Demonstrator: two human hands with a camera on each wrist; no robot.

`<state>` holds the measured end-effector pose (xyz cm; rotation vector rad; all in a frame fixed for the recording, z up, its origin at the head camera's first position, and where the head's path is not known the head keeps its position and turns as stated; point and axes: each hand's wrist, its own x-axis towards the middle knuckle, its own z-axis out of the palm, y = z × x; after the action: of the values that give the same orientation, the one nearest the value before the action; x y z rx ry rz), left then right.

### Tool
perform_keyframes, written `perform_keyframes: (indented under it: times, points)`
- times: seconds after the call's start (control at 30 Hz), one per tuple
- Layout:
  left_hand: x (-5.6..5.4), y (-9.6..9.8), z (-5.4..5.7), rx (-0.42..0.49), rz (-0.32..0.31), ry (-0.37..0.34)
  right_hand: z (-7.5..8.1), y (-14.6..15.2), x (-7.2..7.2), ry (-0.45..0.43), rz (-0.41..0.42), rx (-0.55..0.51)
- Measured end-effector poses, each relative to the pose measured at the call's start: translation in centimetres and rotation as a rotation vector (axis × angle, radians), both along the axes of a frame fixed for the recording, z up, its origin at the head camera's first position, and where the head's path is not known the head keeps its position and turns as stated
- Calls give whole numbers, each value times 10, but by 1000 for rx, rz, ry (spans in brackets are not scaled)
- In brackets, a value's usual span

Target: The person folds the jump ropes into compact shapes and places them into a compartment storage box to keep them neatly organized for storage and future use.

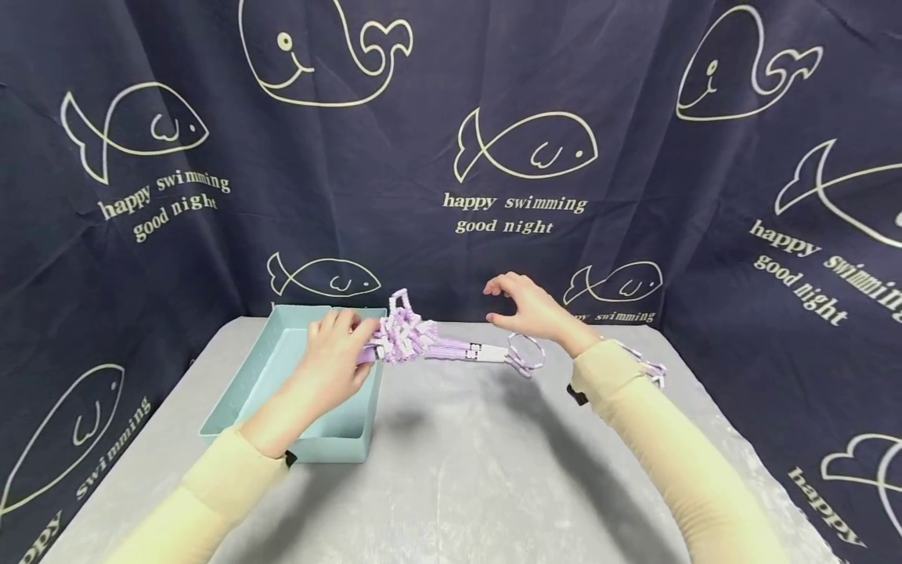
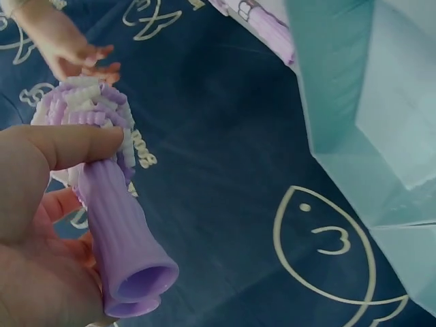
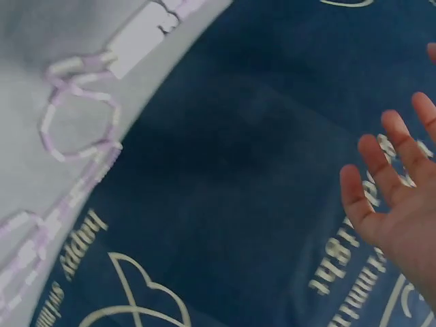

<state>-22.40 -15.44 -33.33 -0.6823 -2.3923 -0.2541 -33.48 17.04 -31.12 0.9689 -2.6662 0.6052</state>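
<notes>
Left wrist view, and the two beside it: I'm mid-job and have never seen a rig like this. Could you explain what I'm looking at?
There is no robot here: a person works with bare hands. The wide picture comes from a camera on the head, looking forward and down; the other two come from cameras on the wrists. The left hand grips what look like two purple handles, with a bundle of purple-and-white beaded rope at their far end. The right hand holds nothing. On the grey surface are a teal tray, on the person's left, and another handle with beaded loops trailing from it. A dark curtain printed with fish hangs behind.
</notes>
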Motion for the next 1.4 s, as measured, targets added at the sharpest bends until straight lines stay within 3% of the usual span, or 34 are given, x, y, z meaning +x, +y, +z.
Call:
perform_keyframes:
  times: [0.33, 0.6, 0.93, 1.17, 1.4]
  points:
    - [-2, -32, -17, 170, 163, -14, -57, -22, -19, -34, -109, 23]
    - [-6, -56, -42, 252, 309, -23, -100, -34, -21, -18, -171, 133]
    - [-8, -87, -68, 339, 464, -68, -131, -29, -29, -25, -241, 251]
    - [-13, -98, -83, 327, 594, -180, -148, -25, -32, -62, -284, 315]
    - [-22, -105, -96, 240, 673, -395, -152, -25, -35, -43, -248, 320]
